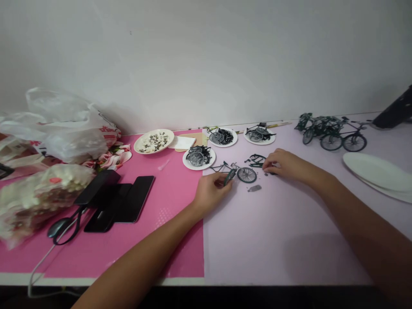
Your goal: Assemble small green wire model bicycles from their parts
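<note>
My left hand [210,192] has its thumb and fingers closed on a small green-rimmed bicycle wheel [229,177], held just above the table. Right beside it lies a part-built model bicycle [246,175] with a spoked wheel and handlebars. My right hand [285,164] is pinched at the tabletop next to a dark green bicycle frame part [256,160]; what sits between those fingertips is too small to name. A small grey flat piece [255,188] and several tiny bits lie between the hands.
White plates of black bicycle parts [212,159] [237,139] [274,138] stand at the back. A bowl of small pieces [138,148] is left of them. Finished-looking model bicycles [354,142] and white oval plates [376,165] are rightward. Phones [140,199] and plastic bags [71,133] occupy the left.
</note>
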`<state>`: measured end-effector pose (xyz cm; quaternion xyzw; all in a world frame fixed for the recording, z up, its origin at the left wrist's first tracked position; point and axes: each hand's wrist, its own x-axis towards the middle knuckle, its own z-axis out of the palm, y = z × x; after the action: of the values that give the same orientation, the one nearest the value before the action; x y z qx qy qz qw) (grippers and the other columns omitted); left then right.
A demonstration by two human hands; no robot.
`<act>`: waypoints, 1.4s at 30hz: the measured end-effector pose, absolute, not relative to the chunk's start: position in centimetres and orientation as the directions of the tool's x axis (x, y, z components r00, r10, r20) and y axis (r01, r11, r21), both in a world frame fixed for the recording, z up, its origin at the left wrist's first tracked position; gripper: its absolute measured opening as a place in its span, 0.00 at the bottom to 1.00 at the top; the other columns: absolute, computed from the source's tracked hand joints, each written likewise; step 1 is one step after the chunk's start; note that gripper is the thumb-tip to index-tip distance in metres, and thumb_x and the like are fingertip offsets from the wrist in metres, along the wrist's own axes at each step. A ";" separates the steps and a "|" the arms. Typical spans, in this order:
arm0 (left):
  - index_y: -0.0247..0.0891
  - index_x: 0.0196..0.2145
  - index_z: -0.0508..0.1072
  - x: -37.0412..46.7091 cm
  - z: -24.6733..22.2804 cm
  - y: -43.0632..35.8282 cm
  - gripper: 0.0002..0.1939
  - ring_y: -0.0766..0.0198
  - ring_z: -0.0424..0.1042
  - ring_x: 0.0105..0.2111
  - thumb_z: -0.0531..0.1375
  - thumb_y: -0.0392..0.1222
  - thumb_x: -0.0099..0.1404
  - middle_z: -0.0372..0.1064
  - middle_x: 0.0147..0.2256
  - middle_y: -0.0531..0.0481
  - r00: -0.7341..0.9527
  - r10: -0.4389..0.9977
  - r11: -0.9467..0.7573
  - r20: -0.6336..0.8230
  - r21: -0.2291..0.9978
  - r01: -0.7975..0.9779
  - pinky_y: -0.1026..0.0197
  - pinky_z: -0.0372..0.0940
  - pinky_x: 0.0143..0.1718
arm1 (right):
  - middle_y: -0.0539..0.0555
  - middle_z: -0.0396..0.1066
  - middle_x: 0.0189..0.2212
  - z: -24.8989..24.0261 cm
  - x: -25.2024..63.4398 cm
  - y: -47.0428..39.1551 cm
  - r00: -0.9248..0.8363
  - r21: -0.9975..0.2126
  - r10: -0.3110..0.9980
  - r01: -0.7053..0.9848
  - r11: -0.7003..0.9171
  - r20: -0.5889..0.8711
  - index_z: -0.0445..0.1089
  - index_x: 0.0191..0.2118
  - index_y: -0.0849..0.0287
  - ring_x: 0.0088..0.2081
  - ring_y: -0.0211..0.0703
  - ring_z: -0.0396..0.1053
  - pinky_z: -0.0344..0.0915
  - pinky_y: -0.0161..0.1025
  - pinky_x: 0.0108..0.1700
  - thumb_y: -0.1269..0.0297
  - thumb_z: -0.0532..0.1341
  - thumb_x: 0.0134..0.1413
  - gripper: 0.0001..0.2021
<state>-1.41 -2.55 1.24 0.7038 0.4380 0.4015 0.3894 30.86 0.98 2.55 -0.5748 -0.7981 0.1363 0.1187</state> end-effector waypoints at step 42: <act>0.38 0.45 0.85 -1.4 1.5 -2.6 0.13 0.63 0.78 0.33 0.65 0.43 0.65 0.83 0.35 0.50 0.342 0.906 -0.362 0.249 0.876 0.319 0.66 0.69 0.34 | 0.57 0.70 0.38 3.3 23.5 -2.1 -0.190 -0.476 0.909 0.802 0.361 0.371 0.65 0.39 0.54 0.37 0.48 0.68 0.66 0.44 0.38 0.57 0.53 0.68 0.09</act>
<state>-1.38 -2.59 1.52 0.7275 0.4210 0.3892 0.3768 23.55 -2.10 3.29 -0.5582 -0.7662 0.0879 0.3058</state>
